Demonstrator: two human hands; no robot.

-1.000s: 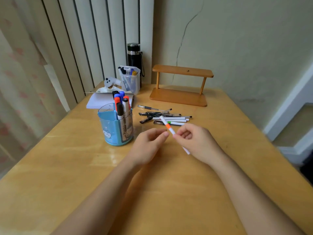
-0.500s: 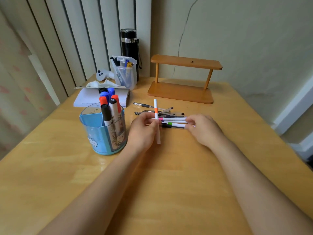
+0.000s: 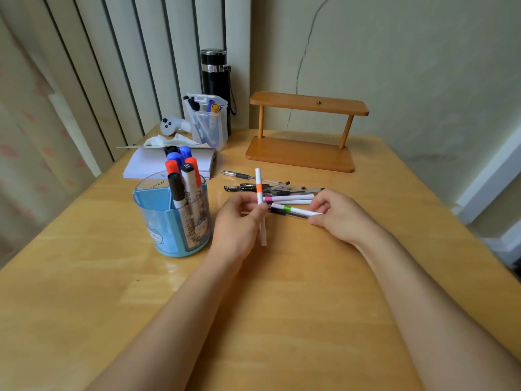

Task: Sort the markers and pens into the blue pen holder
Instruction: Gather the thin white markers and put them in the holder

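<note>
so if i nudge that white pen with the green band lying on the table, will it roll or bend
The white pen with the green band looks round and slim, so it would probably roll sideways on the smooth wooden table. Its straight barrel suggests it is stiff, not floppy. Likely light; the right hand at its end could stop it.

Two bare forearms reach up from the lower frame toward its centre. The left hand (image 3: 239, 221) pinches with fingertips closed, while the right hand (image 3: 341, 215) curls, fingers loosely bent.

Blue pen holder (image 3: 158, 221), white orange-banded pen (image 3: 259, 187), green-banded pen (image 3: 293, 210), black flask (image 3: 215, 80)
</note>
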